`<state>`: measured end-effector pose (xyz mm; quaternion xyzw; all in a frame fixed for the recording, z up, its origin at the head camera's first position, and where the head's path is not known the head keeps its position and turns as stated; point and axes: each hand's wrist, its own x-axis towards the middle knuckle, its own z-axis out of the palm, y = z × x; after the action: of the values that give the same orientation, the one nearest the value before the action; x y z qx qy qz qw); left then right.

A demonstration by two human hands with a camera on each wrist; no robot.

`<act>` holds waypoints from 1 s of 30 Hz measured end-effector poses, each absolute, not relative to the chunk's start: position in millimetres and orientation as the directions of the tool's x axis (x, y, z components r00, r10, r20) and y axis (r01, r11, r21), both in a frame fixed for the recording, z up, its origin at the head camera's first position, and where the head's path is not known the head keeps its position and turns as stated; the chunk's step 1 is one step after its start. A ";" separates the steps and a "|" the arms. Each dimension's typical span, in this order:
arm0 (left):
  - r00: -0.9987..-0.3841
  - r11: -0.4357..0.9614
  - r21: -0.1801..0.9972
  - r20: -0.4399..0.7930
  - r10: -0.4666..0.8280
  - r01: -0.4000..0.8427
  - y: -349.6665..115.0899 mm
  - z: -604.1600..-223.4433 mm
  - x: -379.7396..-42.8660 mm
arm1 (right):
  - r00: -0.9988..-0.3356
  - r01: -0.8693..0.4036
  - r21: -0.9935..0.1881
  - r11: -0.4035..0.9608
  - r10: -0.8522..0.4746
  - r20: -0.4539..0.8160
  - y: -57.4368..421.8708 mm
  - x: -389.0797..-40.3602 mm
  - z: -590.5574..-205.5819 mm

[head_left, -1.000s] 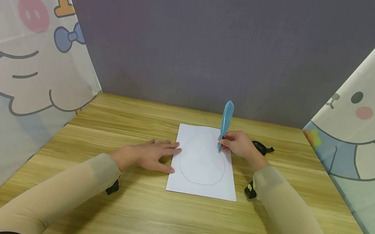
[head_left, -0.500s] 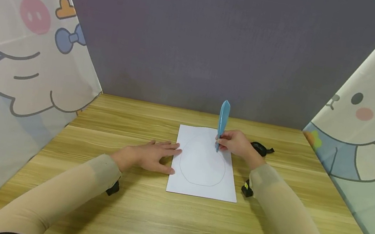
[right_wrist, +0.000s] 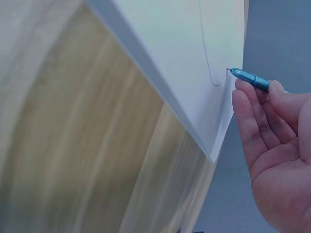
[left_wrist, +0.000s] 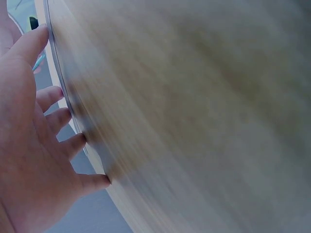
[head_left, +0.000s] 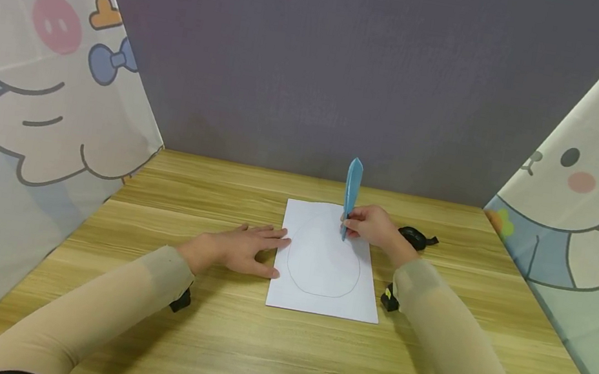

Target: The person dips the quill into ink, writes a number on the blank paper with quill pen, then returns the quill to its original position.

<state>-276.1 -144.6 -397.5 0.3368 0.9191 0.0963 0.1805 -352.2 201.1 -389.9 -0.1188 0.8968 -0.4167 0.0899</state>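
Observation:
A white sheet of paper (head_left: 310, 303) lies on the wooden table, bearing a thin, rounded, egg-like outline. My right hand (head_left: 376, 225) pinches a blue feather-shaped pen (head_left: 353, 186) between thumb and fingers, its plume pointing up. In the right wrist view the tip of the pen (right_wrist: 250, 77) meets the paper at the drawn line. Spread and flat, my left hand (head_left: 242, 250) rests at the paper's left edge, with some fingertips on the sheet. The left wrist view shows those extended fingers (left_wrist: 48, 97) from the side, holding nothing.
A black oval object with a short strap (head_left: 413, 238) lies behind my right wrist. Small black boxes sit under both wrists, the right box (head_left: 390, 298) with a yellow mark. A dark grey panel (head_left: 330, 67) stands behind the table, and cartoon-printed cloths (head_left: 573, 243) flank it.
My right hand has moved a little leftward with the pen, whose tip travels over the upper right part of the paper. The left hand and the sheet stay in place.

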 end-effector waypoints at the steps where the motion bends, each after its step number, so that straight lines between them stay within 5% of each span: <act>1: -0.708 0.755 0.297 -0.269 0.653 0.584 -144.6 -397.3 -276.2 | -0.956 -0.140 -0.767 0.626 -0.288 -0.060 200.8 -353.1 -390.3; 30: -0.708 0.754 0.307 -0.267 0.654 0.581 -145.2 -398.3 -278.1 | -0.960 -0.135 -0.804 0.579 -0.278 -0.038 177.6 -355.4 -391.8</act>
<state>-278.1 -145.2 -398.3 0.3360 0.9185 0.1006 0.1824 -355.4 177.6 -391.8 -0.1166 0.8849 -0.4439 0.0802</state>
